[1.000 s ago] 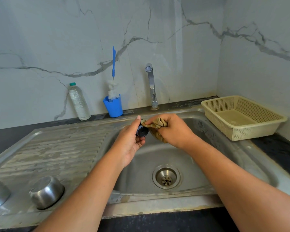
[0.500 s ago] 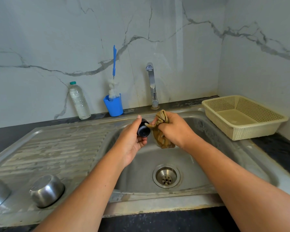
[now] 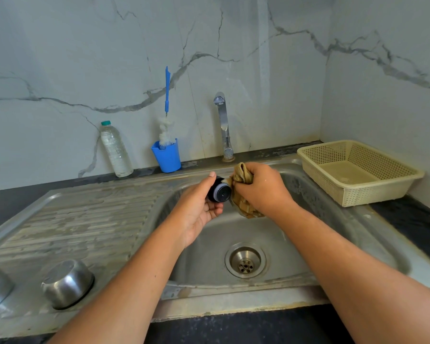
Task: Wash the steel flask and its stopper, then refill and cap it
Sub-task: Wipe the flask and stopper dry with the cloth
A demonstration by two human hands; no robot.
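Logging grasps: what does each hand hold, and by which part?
The left hand grips the dark stopper by its side, thumb above, fingers below. The right hand clutches the tan cloth by its bunched middle, pressing it to the stopper.

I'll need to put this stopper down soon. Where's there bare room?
Free: the ribbed drainboard between the basin and the steel cup; the floor of the basket; the basin around the drain. Crowded: the back ledge, with bottle, blue brush holder and tap.

Black stopper with grey end, tipped sideways, above the sink basin
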